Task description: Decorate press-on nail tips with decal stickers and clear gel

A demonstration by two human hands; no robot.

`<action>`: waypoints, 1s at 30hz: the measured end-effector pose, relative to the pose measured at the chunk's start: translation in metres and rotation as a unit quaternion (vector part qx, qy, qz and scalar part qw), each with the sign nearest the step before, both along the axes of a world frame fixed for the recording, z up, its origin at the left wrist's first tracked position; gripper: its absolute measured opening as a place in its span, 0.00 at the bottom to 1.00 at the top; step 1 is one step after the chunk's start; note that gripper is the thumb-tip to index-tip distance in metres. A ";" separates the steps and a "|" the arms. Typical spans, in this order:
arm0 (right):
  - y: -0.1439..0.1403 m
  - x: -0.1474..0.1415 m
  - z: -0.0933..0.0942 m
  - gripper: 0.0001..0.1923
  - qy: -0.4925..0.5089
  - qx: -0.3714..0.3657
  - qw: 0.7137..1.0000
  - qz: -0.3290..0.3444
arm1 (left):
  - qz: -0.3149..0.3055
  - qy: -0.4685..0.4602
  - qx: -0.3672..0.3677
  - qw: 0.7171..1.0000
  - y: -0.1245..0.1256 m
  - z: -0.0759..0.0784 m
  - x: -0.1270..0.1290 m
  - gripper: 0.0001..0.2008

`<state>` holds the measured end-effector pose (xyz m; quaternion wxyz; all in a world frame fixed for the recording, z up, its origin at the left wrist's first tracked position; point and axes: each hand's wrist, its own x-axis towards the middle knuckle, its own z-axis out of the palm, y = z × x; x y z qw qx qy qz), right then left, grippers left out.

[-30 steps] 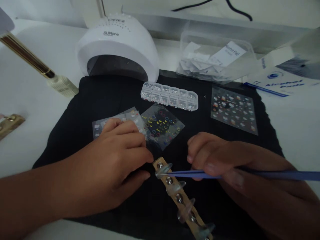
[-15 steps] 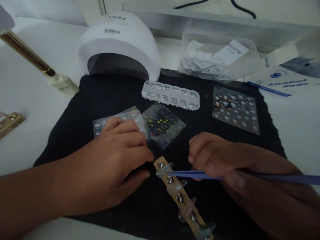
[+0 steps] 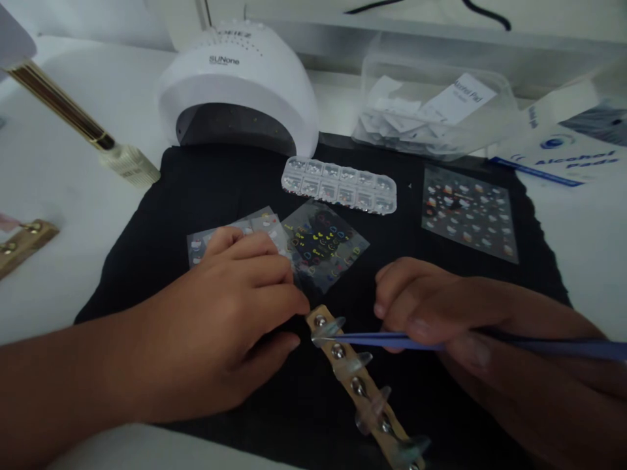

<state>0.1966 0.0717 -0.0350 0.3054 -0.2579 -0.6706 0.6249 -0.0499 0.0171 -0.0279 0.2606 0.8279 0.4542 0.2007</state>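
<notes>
Blue tweezers (image 3: 392, 340) are being pinched shut in the right hand (image 3: 441, 313), tips laid leftward on the top clear nail tip (image 3: 327, 326). The wooden nail strip (image 3: 362, 388), running diagonally toward the black mat's (image 3: 206, 183) near edge, is being steadied by the left hand's (image 3: 220, 326) closed fingertips at its upper end, between both hands.

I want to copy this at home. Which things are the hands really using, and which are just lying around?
In use:
- left hand steadying the wooden strip of clear nail tips
- right hand holding blue tweezers

Lying about:
- white dome nail lamp
- clear compartment box of rhinestones
- sticker sheet at right
- clear tub of alcohol pads
</notes>
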 end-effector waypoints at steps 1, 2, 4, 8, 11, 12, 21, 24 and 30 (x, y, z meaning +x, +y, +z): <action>0.001 0.000 0.000 0.08 0.000 0.003 1.000 0.008 | 0.000 -0.003 -0.002 1.000 0.000 0.001 0.000 0.05; 0.002 0.001 0.000 0.07 0.000 0.008 1.000 0.019 | 0.000 -0.004 -0.005 1.000 -0.001 0.001 0.000 0.05; 0.003 0.001 0.000 0.07 0.000 0.016 0.999 0.027 | 0.001 -0.008 -0.004 1.000 -0.002 0.002 0.000 0.05; 0.003 0.001 0.000 0.08 0.003 0.015 1.000 -0.011 | -0.006 -0.027 0.012 1.000 -0.004 0.004 -0.001 0.08; 0.005 0.002 0.000 0.07 0.001 0.030 0.999 0.012 | -0.020 -0.036 0.015 0.999 -0.004 0.004 -0.002 0.08; 0.006 0.002 -0.001 0.07 0.002 0.035 0.999 0.022 | -0.025 -0.037 0.017 0.999 -0.004 0.005 -0.002 0.07; 0.004 0.000 0.000 0.08 0.000 0.028 1.000 -0.006 | -0.044 -0.053 0.031 0.997 -0.005 0.003 -0.003 0.08; 0.000 -0.002 0.002 0.09 -0.003 0.013 1.000 -0.026 | -0.046 -0.047 0.030 0.997 -0.005 0.004 -0.004 0.08; 0.000 0.000 0.001 0.09 -0.001 0.015 1.000 -0.012 | -0.042 -0.042 0.036 0.998 -0.004 0.004 -0.003 0.07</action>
